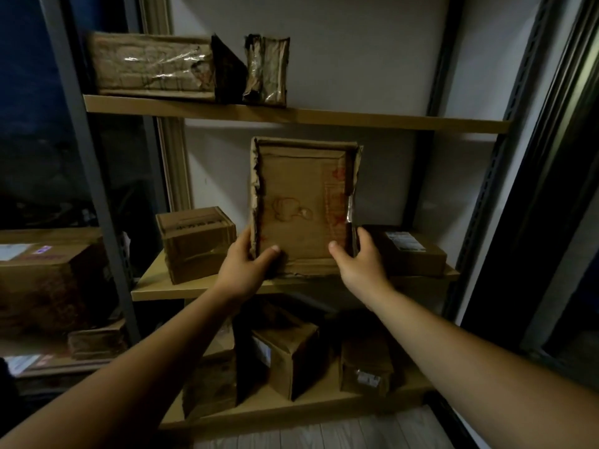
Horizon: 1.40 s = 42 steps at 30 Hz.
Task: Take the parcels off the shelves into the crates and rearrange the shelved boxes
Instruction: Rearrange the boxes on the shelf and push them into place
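While it stands upright on the middle shelf (168, 288), the flat box (303, 205) is clamped at its lower corners between the left hand (248, 265) and the right hand (358, 262).

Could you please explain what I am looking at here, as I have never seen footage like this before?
This is one picture from a camera worn on a person's head, looking forward and down, so the two bare arms reaching in from below are that person's own. There is no machine. The left hand and right hand grip the lower corners of a flat, worn cardboard box, held upright in front of the middle shelf. On that shelf stand a small box to the left and a low box with a label to the right. The top shelf carries a long taped parcel; more boxes sit on the bottom shelf. The room is dim.
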### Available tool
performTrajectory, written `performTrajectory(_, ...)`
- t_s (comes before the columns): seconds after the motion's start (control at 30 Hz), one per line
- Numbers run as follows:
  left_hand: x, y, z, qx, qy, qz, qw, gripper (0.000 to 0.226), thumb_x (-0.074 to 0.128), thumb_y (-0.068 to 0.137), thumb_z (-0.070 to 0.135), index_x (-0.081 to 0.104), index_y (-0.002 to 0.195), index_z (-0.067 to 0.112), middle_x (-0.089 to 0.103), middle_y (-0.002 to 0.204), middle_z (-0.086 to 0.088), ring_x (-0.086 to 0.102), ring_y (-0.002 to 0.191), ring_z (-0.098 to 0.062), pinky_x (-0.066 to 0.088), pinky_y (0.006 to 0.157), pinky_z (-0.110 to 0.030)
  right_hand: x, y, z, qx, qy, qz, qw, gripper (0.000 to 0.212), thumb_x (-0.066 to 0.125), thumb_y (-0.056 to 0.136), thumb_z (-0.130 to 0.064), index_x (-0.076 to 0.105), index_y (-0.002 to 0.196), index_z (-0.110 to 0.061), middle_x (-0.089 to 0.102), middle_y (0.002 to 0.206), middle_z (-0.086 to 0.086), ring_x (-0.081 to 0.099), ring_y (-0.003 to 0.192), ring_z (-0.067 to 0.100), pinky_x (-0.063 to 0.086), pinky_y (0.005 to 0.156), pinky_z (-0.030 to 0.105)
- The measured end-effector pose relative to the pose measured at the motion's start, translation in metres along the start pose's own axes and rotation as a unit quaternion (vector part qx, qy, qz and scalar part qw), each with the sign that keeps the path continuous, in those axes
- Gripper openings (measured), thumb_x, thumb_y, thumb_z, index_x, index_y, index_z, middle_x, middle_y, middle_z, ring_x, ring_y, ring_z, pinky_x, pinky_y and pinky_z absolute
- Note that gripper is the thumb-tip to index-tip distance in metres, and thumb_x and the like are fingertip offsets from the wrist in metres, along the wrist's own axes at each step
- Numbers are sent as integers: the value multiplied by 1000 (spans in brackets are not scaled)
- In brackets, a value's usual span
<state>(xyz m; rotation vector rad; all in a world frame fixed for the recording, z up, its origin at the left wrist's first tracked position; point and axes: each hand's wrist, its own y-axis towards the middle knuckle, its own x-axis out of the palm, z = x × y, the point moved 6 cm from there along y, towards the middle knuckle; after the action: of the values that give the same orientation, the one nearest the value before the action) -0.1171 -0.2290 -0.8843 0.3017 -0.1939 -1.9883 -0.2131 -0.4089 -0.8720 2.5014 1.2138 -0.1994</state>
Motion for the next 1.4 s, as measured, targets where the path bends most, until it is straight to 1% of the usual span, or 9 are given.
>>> performTrajectory(0.1, -8, -3, 2, -21, -14, 32, 999, 54, 62, 88, 31, 35, 136, 30, 55, 115, 6, 58, 109, -20, 53, 89, -39, 7, -11, -5, -41, 12, -12, 999, 58, 58, 93, -24, 33, 145, -19, 47, 140, -2, 43, 129, 15, 34, 95, 25)
performTrajectory(0.3, -14, -7, -5, -75, 0, 40, 996, 42, 63, 88, 30, 35, 120, 29, 55, 104, 8, 60, 90, -15, 54, 64, -29, 5, -18, -13, -99, 14, -1, 995, 58, 58, 92, -22, 33, 145, -20, 44, 133, -8, 41, 120, 6, 35, 97, 23)
performTrajectory(0.47, -23, -4, -10, -127, -18, 69, 989, 50, 59, 88, 43, 50, 126, 12, 61, 117, -5, 61, 103, -23, 53, 91, -43, -5, -11, -14, -135, -41, 52, 989, 51, 58, 92, -27, 45, 139, -17, 42, 137, 2, 42, 126, 17, 37, 108, 40)
performTrajectory(0.7, -39, -2, 32, 7, -20, 156, 988, 94, 70, 80, 9, 9, 147, 35, 37, 145, -2, 42, 129, -23, 45, 97, -48, -11, 0, -18, -123, -55, 85, 987, 46, 55, 93, -23, 46, 138, -15, 40, 136, 4, 40, 126, 18, 29, 102, 25)
performTrajectory(0.83, -48, 0, 63, 61, 143, 170, 973, 99, 71, 80, 12, 5, 150, 34, 3, 158, 5, 17, 142, -21, 36, 105, -44, -17, 2, -14, -106, -56, 97, 988, 46, 56, 93, -29, 47, 136, -16, 38, 137, 4, 41, 124, 18, 32, 103, 28)
performTrajectory(0.93, -43, 1, 57, 48, 192, 141, 970, 69, 70, 80, 16, 35, 139, 24, 39, 143, -3, 47, 124, -22, 50, 93, -37, -15, 5, -7, -35, 23, 63, 997, 43, 53, 95, -31, 43, 135, -20, 41, 126, -4, 43, 111, 12, 38, 90, 28)
performTrajectory(1.03, -40, -4, 38, 20, 198, 140, 970, 53, 71, 81, 19, 41, 125, 22, 54, 122, -2, 59, 102, -18, 56, 75, -31, -11, 5, 1, -12, 45, 35, 998, 34, 53, 96, -27, 48, 128, -19, 49, 120, -1, 48, 104, 13, 38, 81, 28)
performTrajectory(1.17, -30, -2, 15, -2, 247, 67, 967, 70, 70, 83, 23, 32, 141, 26, 53, 129, 3, 55, 114, -20, 51, 83, -32, -15, 7, 4, -24, 61, 57, 996, 31, 57, 94, -25, 50, 124, -21, 50, 118, -2, 50, 107, 15, 41, 82, 28)
performTrajectory(1.4, -16, 0, -7, -64, 104, 26, 992, 44, 59, 88, 39, 45, 129, 34, 61, 118, 7, 60, 110, -19, 51, 94, -43, -21, 8, 6, -24, 38, 55, 997, 31, 55, 95, -27, 50, 125, -21, 49, 130, 3, 47, 119, 20, 39, 86, 29)
